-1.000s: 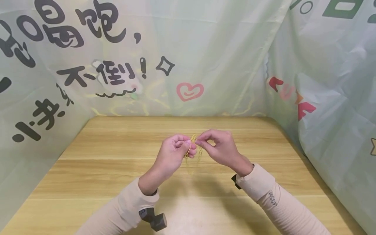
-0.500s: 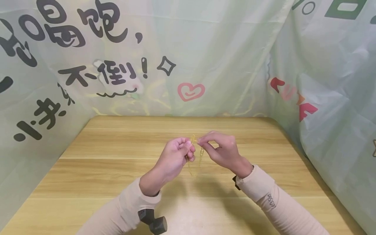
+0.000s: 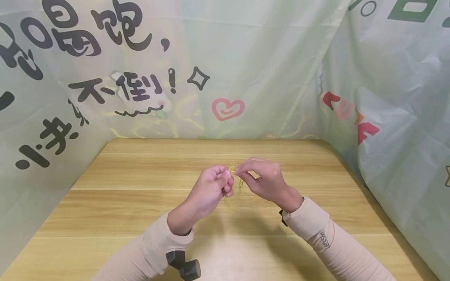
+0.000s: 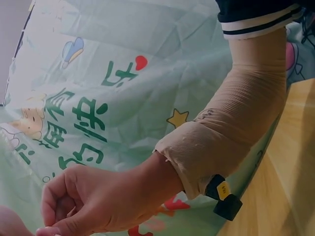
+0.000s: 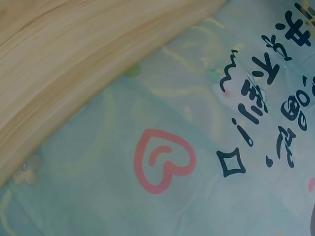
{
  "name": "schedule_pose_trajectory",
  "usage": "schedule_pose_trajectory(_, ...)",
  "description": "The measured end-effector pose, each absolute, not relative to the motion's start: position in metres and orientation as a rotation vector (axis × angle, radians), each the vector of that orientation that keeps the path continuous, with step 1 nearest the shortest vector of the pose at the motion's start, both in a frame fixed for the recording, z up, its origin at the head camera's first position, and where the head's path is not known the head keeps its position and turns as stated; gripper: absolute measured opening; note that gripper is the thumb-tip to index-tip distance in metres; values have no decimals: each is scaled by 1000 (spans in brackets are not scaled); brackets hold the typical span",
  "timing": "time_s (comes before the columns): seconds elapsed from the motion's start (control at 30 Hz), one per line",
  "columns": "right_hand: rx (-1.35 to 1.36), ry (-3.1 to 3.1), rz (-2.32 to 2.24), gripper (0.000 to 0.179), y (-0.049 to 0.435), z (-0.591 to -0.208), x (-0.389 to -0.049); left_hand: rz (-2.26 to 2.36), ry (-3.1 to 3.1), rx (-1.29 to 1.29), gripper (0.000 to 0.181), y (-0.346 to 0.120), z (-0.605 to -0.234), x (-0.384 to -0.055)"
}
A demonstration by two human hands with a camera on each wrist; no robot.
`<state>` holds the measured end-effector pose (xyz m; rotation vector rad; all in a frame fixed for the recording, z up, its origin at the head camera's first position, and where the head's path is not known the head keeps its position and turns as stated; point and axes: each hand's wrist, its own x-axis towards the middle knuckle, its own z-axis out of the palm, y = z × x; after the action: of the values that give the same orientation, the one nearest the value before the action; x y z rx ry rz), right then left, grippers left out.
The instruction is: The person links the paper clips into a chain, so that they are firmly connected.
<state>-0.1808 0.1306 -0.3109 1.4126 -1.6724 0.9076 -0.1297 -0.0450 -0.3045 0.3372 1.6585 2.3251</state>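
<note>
In the head view, my left hand pinches a yellow paper clip upright between thumb and forefinger. Facing it, my right hand pinches another piece of yellow wire at the left hand's fingertips. Yellow paper clips linked in a chain dangle below the right fingertips. The chain's lower part is faint and blurred, with more of it under the left hand. Whether the two pinched pieces are hooked together I cannot tell. The left wrist view has the right hand and a sliver of the left hand.
Both hands are above a wooden table. Printed cloth hangs behind it and along both sides. A small black camera is strapped at the left wrist, and another black device at the right.
The left hand has shifted slightly right, and its fingers have curled in more. Between the fingertips, the clip has turned more upright. The hanging chain has swung a little.
</note>
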Motion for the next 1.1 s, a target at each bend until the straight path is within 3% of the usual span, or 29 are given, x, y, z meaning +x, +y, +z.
schedule_pose_trajectory(0.3, 1324, -1599, 776, 18, 127, -314, -181, 2277, 1627, 330, 20, -47, -305, -133)
schedule_pose_trajectory(0.57, 1346, -1645, 965, 18, 131, -307, -184, 2235, 1751, 422, 18, -51, -303, -132)
schedule_pose_trajectory(0.67, 1341, -1761, 1050, 10, 137, -304, -186, 2141, 1899, 474, 14, -53, -302, -134)
schedule_pose_trajectory(0.83, 1276, -2130, 1110, 14, 148, -299, -188, 1959, 2100, 520, 11, -61, -304, -144)
schedule_pose_trajectory(1.1, 1185, -2593, 1419, 5, 158, -307, -200, 1665, 2221, 710, 21, -75, -324, -166)
